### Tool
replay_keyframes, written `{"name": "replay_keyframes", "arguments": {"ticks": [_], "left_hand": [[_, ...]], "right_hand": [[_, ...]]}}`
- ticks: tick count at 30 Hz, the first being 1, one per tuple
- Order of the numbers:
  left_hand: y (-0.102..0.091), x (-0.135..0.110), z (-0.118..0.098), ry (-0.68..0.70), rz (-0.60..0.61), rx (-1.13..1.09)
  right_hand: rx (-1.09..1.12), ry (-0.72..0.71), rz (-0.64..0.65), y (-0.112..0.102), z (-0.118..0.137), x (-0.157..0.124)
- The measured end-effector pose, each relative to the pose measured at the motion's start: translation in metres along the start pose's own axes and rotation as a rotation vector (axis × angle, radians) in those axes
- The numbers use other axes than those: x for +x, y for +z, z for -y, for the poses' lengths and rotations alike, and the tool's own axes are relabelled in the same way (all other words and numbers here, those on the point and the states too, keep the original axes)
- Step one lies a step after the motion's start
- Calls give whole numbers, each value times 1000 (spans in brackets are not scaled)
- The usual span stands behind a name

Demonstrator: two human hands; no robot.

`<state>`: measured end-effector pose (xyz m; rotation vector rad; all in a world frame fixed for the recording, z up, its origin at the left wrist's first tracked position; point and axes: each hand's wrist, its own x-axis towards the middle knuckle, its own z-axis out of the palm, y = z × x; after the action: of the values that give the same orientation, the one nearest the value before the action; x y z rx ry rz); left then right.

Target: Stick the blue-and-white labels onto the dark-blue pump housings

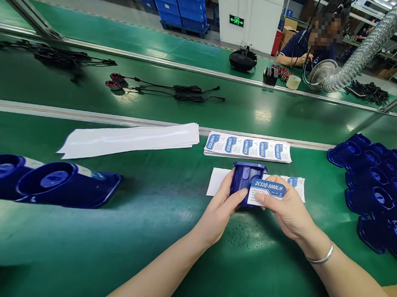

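Observation:
My left hand (pixel 220 208) is closed around the left side of a dark blue plastic housing (pixel 245 176), thumb across its front. A blue-and-white sticker label (pixel 266 190) printed "DC52Q-5000L/H" is pinched in my right hand (pixel 287 207), thumb on its lower part. The label lies over the housing's right side; whether it is stuck down I cannot tell. Behind both hands a partly used label sheet (pixel 216 182) rests on the green table. Beyond it lies a stack of label sheets (pixel 249 147), with blank white backing strips (pixel 131 140) to its left.
Blue housings with labels (pixel 53 182) lie at the left. Several more blue housings (pixel 378 186) are grouped at the right. Past a metal rail, black cables (pixel 188 93) lie on a green surface. A person (pixel 309 43) sits at the far side near a flexible duct (pixel 373 47).

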<state>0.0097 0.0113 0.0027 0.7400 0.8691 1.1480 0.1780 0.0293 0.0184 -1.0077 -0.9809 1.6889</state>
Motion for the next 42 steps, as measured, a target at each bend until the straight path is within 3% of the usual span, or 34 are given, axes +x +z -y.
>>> {"name": "replay_keyframes", "arguments": {"ticks": [42], "left_hand": [[0,-1,1,69,46,74]], "right_hand": [[7,0,-12,1,0,1]]}}
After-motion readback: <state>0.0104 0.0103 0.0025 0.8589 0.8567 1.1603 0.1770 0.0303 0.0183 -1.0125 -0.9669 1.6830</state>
